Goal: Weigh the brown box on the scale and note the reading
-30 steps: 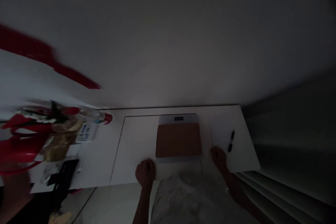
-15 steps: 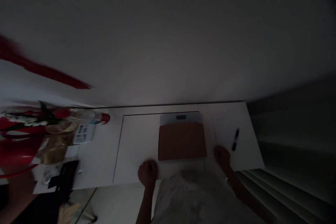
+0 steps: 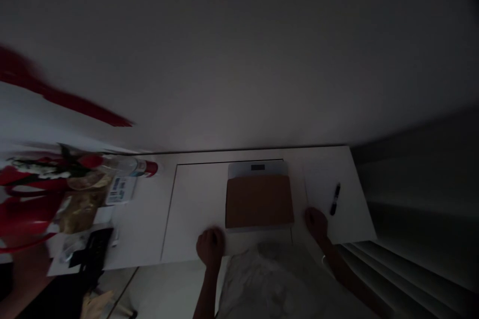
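Left hand (image 3: 210,245): we see it curled, holding nothing, near-left of the cardboard sheet (image 3: 259,201).
Right hand (image 3: 316,223): flat, empty, beside it.
Risk: we judge a nudge could slide it off the scale (image 3: 258,168).

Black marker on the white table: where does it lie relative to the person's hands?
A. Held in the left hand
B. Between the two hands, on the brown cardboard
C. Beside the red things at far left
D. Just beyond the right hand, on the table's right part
D: the black marker lies on the white table just past the right hand, untouched; the left hand rests near the table's front edge, left of the brown cardboard.
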Demonstrator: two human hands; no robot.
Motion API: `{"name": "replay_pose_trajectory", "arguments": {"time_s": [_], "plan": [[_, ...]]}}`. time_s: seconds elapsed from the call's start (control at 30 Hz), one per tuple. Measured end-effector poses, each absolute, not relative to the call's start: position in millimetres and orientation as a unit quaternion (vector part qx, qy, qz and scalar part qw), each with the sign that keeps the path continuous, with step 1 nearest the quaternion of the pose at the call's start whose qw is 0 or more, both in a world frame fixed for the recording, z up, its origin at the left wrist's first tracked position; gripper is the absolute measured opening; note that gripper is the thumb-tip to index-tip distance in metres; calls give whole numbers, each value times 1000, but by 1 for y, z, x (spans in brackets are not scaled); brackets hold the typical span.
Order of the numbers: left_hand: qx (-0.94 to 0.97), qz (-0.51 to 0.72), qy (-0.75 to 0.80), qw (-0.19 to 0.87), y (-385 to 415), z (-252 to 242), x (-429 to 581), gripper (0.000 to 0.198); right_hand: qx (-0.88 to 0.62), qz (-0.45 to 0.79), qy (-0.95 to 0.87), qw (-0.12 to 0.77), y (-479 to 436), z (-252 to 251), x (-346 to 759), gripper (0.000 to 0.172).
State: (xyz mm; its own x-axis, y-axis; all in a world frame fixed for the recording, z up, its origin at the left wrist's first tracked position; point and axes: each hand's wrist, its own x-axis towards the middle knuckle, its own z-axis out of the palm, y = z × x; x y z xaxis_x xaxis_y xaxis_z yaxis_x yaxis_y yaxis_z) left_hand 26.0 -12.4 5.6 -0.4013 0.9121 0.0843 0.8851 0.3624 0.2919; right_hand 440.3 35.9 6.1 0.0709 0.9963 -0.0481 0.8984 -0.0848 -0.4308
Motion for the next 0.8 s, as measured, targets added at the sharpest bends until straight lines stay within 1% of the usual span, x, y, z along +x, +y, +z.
{"name": "replay_pose_trajectory", "arguments": {"time_s": [0.2,0.43,0.8], "plan": [[545,143,825,46,-12,6,26,30,-716,172,-659,153,36,5,441,47],[562,129,817,19,-11,8,26,32,-716,161,-664,141,37,8,440,45],[568,115,815,-4,-11,5,25,31,-703,135,-680,156,39,8,438,45]]}}
